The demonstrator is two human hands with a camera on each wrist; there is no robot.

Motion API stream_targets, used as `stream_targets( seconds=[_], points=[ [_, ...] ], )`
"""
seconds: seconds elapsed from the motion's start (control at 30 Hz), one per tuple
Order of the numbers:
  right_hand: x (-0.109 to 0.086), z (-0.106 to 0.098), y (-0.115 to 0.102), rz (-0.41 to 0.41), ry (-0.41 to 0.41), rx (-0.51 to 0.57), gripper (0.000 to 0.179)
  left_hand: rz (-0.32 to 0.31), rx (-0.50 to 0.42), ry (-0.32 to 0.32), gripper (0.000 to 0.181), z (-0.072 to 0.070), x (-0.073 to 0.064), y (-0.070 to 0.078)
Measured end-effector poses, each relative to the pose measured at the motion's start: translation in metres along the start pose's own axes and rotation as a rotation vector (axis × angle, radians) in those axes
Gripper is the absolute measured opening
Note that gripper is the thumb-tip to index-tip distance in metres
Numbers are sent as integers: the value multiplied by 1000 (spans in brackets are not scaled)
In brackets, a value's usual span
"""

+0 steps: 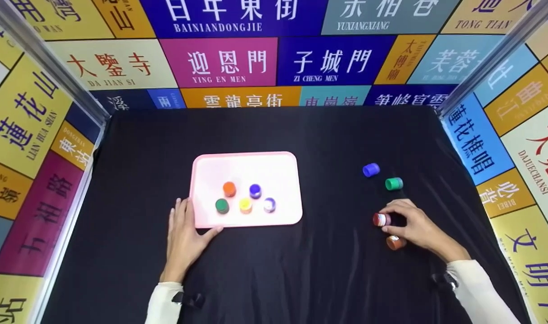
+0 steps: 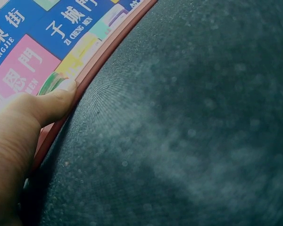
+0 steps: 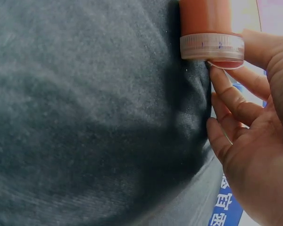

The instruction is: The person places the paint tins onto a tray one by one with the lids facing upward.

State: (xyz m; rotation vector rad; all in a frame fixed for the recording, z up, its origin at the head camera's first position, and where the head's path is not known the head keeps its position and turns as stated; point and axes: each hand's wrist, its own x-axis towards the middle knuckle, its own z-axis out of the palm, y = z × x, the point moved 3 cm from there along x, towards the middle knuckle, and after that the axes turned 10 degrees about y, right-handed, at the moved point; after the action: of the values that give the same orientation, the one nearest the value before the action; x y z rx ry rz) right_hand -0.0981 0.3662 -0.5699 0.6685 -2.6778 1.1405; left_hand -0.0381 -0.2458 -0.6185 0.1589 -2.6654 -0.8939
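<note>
My left hand (image 1: 184, 231) lies at the near left corner of a pink-rimmed white tray (image 1: 256, 167). Its fingers extend along the left side and the thumb rests on the front rim; the left wrist view shows that thumb (image 2: 56, 101) against the rim. On the right, my right hand (image 1: 415, 225) pinches a small red paint jar (image 1: 379, 219) between thumb and fingers, the jar tipped on its side. Just in front of it lies an orange-brown paint jar (image 1: 394, 242), which partly hides the red one in the right wrist view.
Several small paint jars stand in the tray: orange (image 1: 229, 189), purple (image 1: 255, 191), green (image 1: 222, 205), yellow (image 1: 245, 205) and a white-topped one (image 1: 269, 205). A blue-violet jar (image 1: 371, 169) and a green jar (image 1: 393, 183) lie beyond my right hand. Printed panels wall the black cloth (image 1: 274, 274).
</note>
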Motion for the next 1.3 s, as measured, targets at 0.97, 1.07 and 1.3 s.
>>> stream_targets(
  seconds=[0.97, 1.07, 1.3],
  points=[
    [61, 53, -22, -32, 177, 54, 35, 30, -7, 21, 123, 1, 1, 1],
    [67, 60, -25, -37, 169, 62, 34, 19, -9, 14, 123, 1, 1, 1],
    [81, 75, -33, -71, 170, 82, 29, 12, -6, 2, 124, 0, 1, 0]
  ],
)
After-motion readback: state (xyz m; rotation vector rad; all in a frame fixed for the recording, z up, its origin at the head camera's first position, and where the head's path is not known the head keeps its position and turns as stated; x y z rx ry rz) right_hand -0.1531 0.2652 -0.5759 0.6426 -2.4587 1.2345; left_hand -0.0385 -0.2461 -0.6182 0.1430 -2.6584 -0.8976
